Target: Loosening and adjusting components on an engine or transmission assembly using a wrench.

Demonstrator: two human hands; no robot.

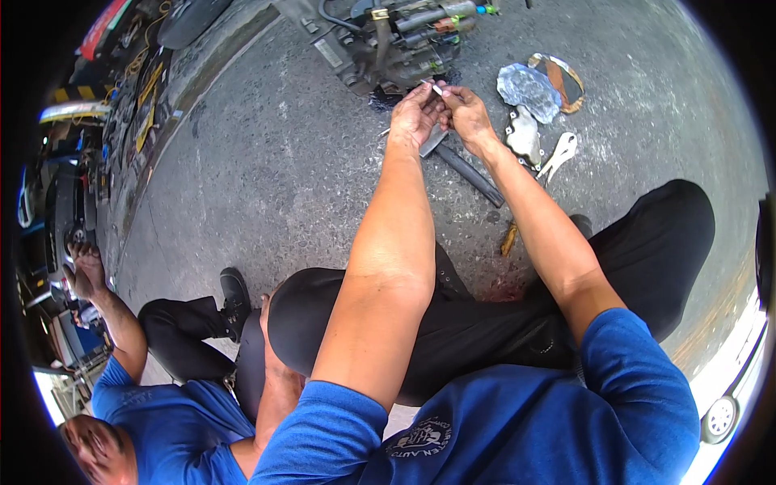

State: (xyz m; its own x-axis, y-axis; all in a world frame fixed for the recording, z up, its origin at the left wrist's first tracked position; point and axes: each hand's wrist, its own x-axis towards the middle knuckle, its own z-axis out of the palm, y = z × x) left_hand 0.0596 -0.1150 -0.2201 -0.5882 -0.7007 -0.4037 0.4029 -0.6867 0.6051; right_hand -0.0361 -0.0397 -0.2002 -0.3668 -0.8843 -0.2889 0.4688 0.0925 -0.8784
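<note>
Right now your left hand (414, 113) and right hand (464, 109) pinch what seems a small white part (437, 90) beside the engine assembly (388, 40).

A small pale rectangular label (328, 53) sat on the grey engine casing at the top, left of the hoses. Far up on the left lay a red, white and green sign (103, 26), tilted, with yellow-and-black placards (148, 97) just below it along the kerb, too blurred to tell more

Pliers (559, 153) right of metal bar (470, 175)
</note>
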